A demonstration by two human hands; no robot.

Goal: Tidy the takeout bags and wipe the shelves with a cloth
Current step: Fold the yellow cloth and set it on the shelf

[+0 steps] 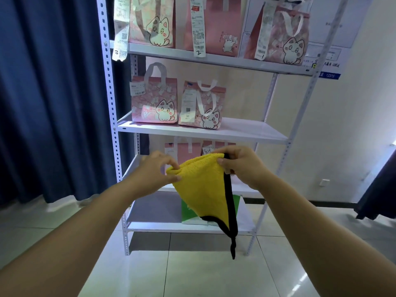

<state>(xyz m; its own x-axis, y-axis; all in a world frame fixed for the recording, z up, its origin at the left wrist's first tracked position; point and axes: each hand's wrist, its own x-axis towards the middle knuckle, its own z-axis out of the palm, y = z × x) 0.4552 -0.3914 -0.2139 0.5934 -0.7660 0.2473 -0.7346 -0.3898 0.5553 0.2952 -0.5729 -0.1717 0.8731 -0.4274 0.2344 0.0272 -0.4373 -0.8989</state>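
Note:
A yellow cloth with a black edge hangs in front of me, held up by both hands. My left hand pinches its left top corner; my right hand grips the right top corner by the black trim. Behind it stands a white metal shelf unit. Three pink cat-print takeout bags with receipts stand on the top shelf. Two more pink bags stand on the left of the middle shelf. Another pink bag on the shelf below is partly hidden by the cloth.
A green and white box lies on the bottom shelf. Dark blue curtains hang on the left, and dark fabric hangs at the right edge. The floor is pale glossy tile. A white wall with a socket lies behind.

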